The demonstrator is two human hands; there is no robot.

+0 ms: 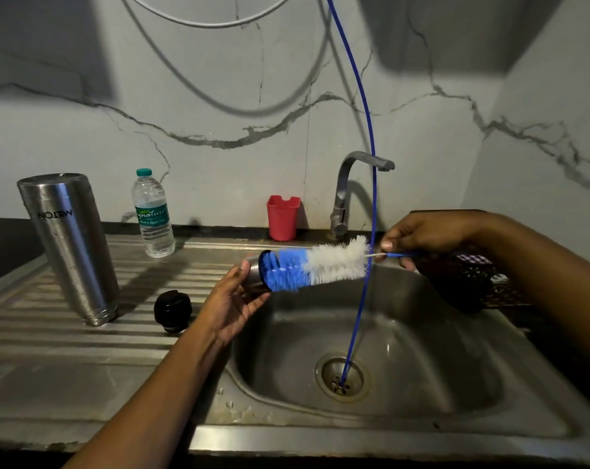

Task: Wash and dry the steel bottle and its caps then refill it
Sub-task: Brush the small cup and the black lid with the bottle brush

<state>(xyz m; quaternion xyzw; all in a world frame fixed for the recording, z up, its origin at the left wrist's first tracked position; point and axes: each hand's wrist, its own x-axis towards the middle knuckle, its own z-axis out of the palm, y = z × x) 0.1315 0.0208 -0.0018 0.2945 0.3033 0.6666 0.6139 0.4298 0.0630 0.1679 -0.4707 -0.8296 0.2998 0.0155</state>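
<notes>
One steel sink: its basin wall (422, 333) lies right of the ribbed steel counter (50, 350); a thin blue hose (371, 130) hangs from above into the drain.
Tall steel bottle (72, 248): stands upside down on the counter at the left, mouth on the ribs, lettering inverted.
Blue-and-white bottle brush (317, 264): roughly level above the basin's left rim — its blue bristle end is pushed into the small steel cup cap (253, 275).
Clear plastic water bottle (152, 214): upright with a teal lid near the back wall, just right of the steel bottle.
Grey metal tap (346, 194): behind the basin, spout turned right.
Right hand (428, 233): pinches the brush's thin blue handle between thumb and fingertips.
Left hand (234, 304): thumb and fingers curled round the small steel cup cap, held on its side.
Red plastic cup (282, 217): upright by the wall, left of the tap.
Round black inner cap (172, 310): rests on the counter between the steel bottle and the left hand — touching neither.
</notes>
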